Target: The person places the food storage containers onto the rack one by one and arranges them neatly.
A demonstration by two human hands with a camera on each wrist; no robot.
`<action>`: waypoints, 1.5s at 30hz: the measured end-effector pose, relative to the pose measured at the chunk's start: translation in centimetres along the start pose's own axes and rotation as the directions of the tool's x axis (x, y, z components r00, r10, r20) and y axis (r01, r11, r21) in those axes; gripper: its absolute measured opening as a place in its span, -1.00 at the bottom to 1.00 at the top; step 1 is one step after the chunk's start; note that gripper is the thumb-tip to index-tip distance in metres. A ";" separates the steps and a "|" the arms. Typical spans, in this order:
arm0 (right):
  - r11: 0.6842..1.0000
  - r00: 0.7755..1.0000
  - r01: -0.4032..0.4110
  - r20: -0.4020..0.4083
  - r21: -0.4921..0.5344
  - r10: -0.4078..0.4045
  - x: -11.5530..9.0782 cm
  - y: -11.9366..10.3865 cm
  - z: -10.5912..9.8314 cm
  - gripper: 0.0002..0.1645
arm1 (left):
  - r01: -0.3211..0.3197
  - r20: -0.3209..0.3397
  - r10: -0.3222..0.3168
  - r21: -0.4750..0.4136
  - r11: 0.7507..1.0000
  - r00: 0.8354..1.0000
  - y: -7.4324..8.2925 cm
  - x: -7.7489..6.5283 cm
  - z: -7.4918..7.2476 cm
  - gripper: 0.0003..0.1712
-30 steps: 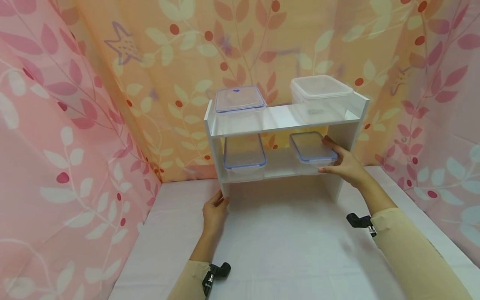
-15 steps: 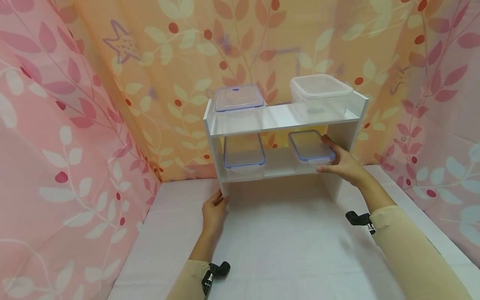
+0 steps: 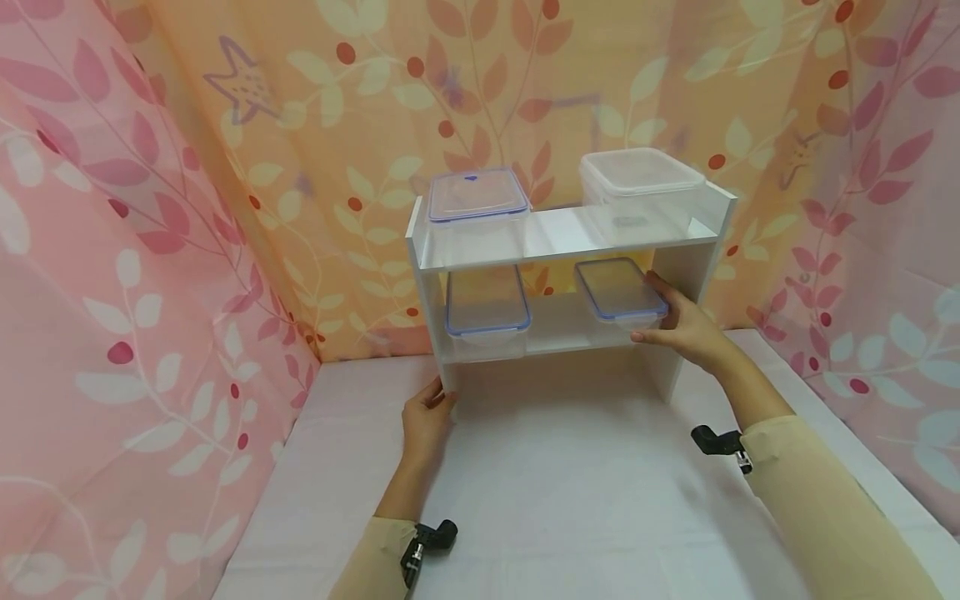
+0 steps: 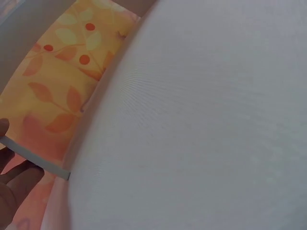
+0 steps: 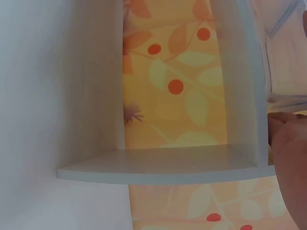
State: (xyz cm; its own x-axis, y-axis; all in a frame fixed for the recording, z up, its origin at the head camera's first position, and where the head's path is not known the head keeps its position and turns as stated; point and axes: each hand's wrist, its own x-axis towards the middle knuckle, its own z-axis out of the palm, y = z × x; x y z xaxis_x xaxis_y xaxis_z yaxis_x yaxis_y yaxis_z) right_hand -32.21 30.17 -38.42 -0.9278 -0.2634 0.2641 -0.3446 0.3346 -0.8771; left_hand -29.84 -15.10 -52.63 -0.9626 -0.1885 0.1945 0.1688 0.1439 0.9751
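A white two-tier shelf rack (image 3: 558, 237) stands on the table. My left hand (image 3: 426, 427) pinches the lower front edge of its left side panel; in the left wrist view the thumb and fingers (image 4: 21, 184) lie on either side of that panel (image 4: 36, 159). On the lower tier, at the right, sits a clear food container (image 3: 621, 289) with a blue-rimmed lid. My right hand (image 3: 693, 337) grips its right end, thumb at the front and fingers toward the back. The right wrist view shows the hand (image 5: 292, 148) beside the shelf board (image 5: 256, 86), the container partly hidden.
Another blue-rimmed food container (image 3: 487, 304) sits on the lower tier at the left. Above it stands a taller blue-rimmed container (image 3: 480, 200), and a white-lidded one (image 3: 642, 187) at the upper right. Patterned curtains (image 3: 337, 125) enclose the white-covered table (image 3: 562, 500).
The right container has slid slightly left and back on the lower tier, with my right hand following it. The left hand keeps its hold on the rack.
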 end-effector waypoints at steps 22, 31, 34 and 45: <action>0.979 0.983 0.076 -0.153 -0.189 -0.105 -5.2 -1.1 1.5 0.23 | -0.035 0.032 0.034 0.029 0.999 0.999 1.0 0.1 -1.3 -0.50; 0.966 0.976 0.046 -0.193 -0.255 -0.098 -8.1 -0.9 2.5 0.16 | -0.068 0.056 0.063 0.099 0.993 0.996 2.1 -0.8 -1.9 -0.55; 0.964 0.972 0.050 -0.211 -0.259 -0.107 -8.7 -0.8 2.7 0.13 | -0.092 0.067 0.085 0.112 0.989 0.994 2.5 -1.0 -2.2 -0.56; 0.935 0.950 0.081 -0.258 -0.345 -0.178 -10.7 -0.5 2.7 0.03 | -0.127 0.107 0.112 0.146 0.981 0.988 3.8 -1.9 -3.7 -0.58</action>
State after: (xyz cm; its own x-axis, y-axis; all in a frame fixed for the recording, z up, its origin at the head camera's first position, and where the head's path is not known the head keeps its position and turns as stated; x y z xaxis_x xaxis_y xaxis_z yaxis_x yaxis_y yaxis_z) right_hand -21.78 30.39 -41.91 -0.8566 -0.0762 0.5103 -0.4470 0.6034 -0.6604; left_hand -26.62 -17.79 -48.92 -0.9546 -0.0663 0.2903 0.2573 0.3074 0.9162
